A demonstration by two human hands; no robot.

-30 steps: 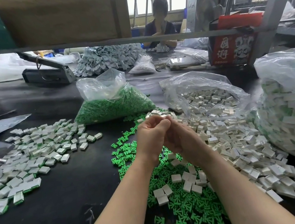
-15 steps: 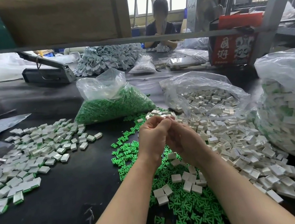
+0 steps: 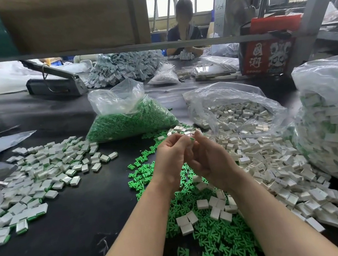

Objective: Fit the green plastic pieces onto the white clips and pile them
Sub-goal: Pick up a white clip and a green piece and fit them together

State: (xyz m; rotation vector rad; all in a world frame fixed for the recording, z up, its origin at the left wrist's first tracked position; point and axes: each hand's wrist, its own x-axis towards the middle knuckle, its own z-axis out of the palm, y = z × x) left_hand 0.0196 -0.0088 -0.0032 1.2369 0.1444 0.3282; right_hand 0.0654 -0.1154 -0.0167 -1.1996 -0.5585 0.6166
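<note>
My left hand (image 3: 172,158) and my right hand (image 3: 210,159) meet above the black table, fingertips together. Between them they pinch a white clip (image 3: 188,133) with a green plastic piece (image 3: 192,139) showing at its edge. Loose green pieces (image 3: 217,242) lie scattered under my forearms, with several white clips (image 3: 202,204) on top. A wide spread of bare white clips (image 3: 273,164) lies to the right. Finished clips with green edges form a pile (image 3: 43,178) on the left.
A clear bag of green pieces (image 3: 131,119) and an open bag of white clips (image 3: 240,115) stand behind my hands. A big bag of assembled clips (image 3: 336,125) fills the right edge. A person sits at the far side. A metal bar (image 3: 112,49) crosses overhead.
My hands stayed in the same place. My fingertips have parted a little, so the white clip and the green piece now show between them.
</note>
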